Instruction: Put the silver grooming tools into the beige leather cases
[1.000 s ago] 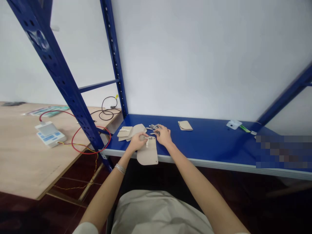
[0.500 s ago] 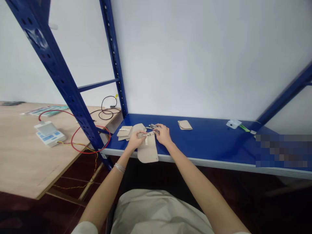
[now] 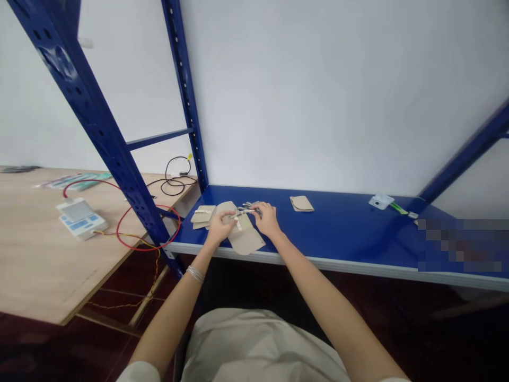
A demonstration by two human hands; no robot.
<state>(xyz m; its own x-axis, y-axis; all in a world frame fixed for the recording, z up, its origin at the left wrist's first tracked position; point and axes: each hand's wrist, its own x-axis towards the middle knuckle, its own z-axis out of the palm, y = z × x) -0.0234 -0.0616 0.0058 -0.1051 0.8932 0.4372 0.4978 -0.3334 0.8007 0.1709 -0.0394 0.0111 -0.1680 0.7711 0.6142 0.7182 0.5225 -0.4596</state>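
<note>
My left hand (image 3: 220,228) pinches the upper left edge of a beige flat case (image 3: 247,240), which has a pale strip across it and a rounded lower end with a small stud. My right hand (image 3: 267,218) is closed by the case's upper edge on a slim metal tool (image 3: 247,211); its exact kind is too small to tell. Behind my fingers lies a small pile of metal tools (image 3: 249,205), partly hidden by my right hand. Left of my left hand lie several more beige cases (image 3: 202,214), stacked loosely.
A closed beige case (image 3: 301,203) lies farther back on the blue shelf (image 3: 338,228). To the right are a clear packet (image 3: 380,201) and a green item (image 3: 398,208). Blue uprights (image 3: 103,122) flank the shelf. A wooden table (image 3: 43,254) holds a white device (image 3: 82,218) with cables.
The case in my left hand has turned, its lower end swinging up and to the right. The metal tool at its top edge now slants up towards my right fingers.
</note>
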